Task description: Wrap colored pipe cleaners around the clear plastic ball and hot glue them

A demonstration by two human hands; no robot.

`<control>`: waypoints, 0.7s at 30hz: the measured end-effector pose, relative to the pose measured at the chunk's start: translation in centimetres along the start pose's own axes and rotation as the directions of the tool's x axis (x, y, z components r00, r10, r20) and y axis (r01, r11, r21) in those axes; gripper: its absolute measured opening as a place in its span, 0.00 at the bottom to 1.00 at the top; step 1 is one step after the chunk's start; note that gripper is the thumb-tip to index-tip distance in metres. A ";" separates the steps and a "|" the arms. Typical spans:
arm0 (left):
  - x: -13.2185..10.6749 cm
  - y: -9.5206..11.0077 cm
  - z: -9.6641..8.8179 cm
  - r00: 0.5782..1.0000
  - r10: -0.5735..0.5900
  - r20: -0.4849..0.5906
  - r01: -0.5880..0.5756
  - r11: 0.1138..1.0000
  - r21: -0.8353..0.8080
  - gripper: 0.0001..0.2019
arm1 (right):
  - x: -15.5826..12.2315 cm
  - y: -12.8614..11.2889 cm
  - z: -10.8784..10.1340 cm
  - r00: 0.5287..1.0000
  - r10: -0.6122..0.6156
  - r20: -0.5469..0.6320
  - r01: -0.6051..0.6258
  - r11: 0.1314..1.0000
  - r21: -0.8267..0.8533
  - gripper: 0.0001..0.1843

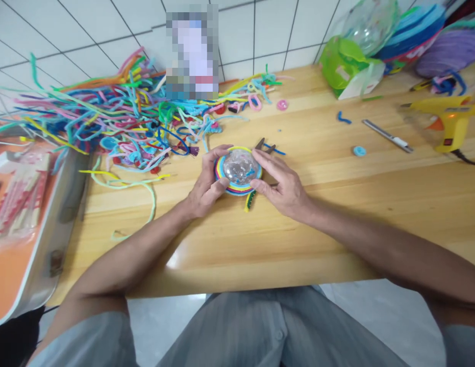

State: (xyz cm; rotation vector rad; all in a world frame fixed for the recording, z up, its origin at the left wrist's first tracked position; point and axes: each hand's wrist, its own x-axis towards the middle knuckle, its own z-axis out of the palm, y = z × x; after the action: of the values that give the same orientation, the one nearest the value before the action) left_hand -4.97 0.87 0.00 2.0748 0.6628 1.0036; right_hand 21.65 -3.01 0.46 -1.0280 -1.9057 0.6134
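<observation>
Between my two hands is a round clear plastic dome (241,167) ringed with pipe cleaners in blue, yellow, red and light blue. My left hand (208,186) grips its left rim, thumb on the near edge. On the right side, my right hand (279,183) holds the rim with fingers at the far edge and thumb at the near edge. Partly hidden behind my right hand lies a pair of pliers (261,143), with a short blue pipe cleaner piece (277,150) beside its jaws. A yellow and green strip (249,201) sticks out beneath the dome.
A heap of colourful pipe cleaners (118,107) lies along the tiled wall at the left. An orange tray (15,285) stands far left. At the right are a utility knife (388,136), a light blue coil (359,151), a yellow glue gun (451,120) and a green container (342,66).
</observation>
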 end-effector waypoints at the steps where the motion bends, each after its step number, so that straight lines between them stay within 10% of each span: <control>1: 0.0 0.1 0.0 1.000 -0.008 0.003 0.008 1.000 -0.003 0.30 | 0.0 0.0 -0.1 1.000 -0.008 0.000 0.008 1.000 -0.003 0.38; 21: 0.5 0.8 0.8 0.999 0.024 -0.036 -0.021 0.998 0.059 0.30 | -0.2 -0.5 0.4 0.998 0.038 -0.047 -0.033 0.995 0.097 0.36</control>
State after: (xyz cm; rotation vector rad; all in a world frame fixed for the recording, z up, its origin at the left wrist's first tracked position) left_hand -3.96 0.41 0.48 2.1237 0.6970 1.0491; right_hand 21.12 -3.49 0.53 -1.0075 -1.8015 0.6883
